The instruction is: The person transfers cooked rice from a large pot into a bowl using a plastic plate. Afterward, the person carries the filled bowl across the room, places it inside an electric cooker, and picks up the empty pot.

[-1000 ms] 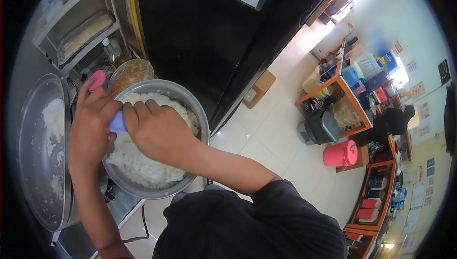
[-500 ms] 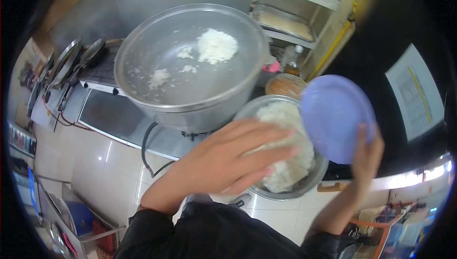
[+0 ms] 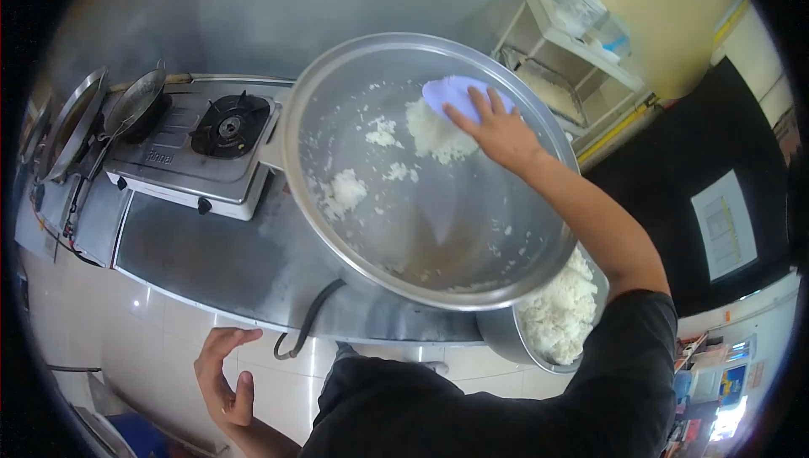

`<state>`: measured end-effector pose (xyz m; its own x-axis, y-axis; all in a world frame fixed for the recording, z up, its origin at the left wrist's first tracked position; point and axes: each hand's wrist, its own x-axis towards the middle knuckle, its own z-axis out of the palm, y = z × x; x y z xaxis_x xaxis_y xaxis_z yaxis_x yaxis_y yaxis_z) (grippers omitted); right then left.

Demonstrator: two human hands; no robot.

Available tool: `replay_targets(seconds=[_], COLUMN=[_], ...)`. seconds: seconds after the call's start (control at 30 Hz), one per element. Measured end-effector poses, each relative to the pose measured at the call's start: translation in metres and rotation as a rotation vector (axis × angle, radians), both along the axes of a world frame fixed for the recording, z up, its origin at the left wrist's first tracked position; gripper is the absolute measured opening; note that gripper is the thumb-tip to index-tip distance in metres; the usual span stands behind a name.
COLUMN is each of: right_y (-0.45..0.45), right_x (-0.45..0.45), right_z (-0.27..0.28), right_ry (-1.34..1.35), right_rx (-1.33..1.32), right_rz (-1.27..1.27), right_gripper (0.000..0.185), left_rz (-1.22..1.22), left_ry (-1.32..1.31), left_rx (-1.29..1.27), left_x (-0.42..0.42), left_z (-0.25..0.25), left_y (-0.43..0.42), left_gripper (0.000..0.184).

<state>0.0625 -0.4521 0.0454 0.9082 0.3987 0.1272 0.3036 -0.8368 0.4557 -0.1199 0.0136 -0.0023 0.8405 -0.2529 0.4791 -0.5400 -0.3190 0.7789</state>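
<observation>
My right hand [image 3: 497,125] reaches into a large metal pot [image 3: 455,214] and grips a purple plate [image 3: 459,94]. The plate is tilted against a mound of cooked rice [image 3: 434,131] on the pot's far side. Smaller rice clumps [image 3: 344,194] and loose grains are stuck about the pot's bottom. My left hand [image 3: 229,378] is held away from the pot, over the floor at the lower left, fingers curved and apart, holding nothing. Partly behind my right arm is a metal basin [image 3: 506,336] heaped with cooked rice [image 3: 560,310].
A gas stove [image 3: 181,150] with a black burner stands left of the pot. Pans [image 3: 135,104] lie beyond it. A black hose [image 3: 313,315] hangs over the metal counter's edge [image 3: 202,251]. At the back right is a white shelf [image 3: 581,41] with trays and containers.
My right hand has carried the purple plate from above the basin into the pot. My left hand has gone from over the basin's rice to the lower left. The view has shifted.
</observation>
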Motion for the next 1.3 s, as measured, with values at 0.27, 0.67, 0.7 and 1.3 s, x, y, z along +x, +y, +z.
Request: replay_targets(seconds=[0.27,0.67,0.7,1.3], right_y=[0.012,-0.036,-0.014,0.070], right_x=[0.033,0.065,0.058,0.107], right_z=[-0.006,-0.052,-0.057,-0.026], right_ry=[0.316,0.699,0.722,0.822], right_rx=[0.322,1.588,1.518,1.069], right_rz=[-0.315,-0.568,-0.483,0.064], right_gripper=[0.085,0.065,0.063,0.061], left_rz=[0.104,0.164,0.154,0.290], left_ry=[0.166,0.220,0.210,0.219], left_rx=[0.039,0.007,-0.001,0.024], left_x=[0.033,0.020,0.021,-0.006], left_z=[-0.022,-0.028,-0.027,-0.011], left_y=[0.059,0.058,0.053,0.020], left_gripper=[0.048,0.052,0.052,0.059])
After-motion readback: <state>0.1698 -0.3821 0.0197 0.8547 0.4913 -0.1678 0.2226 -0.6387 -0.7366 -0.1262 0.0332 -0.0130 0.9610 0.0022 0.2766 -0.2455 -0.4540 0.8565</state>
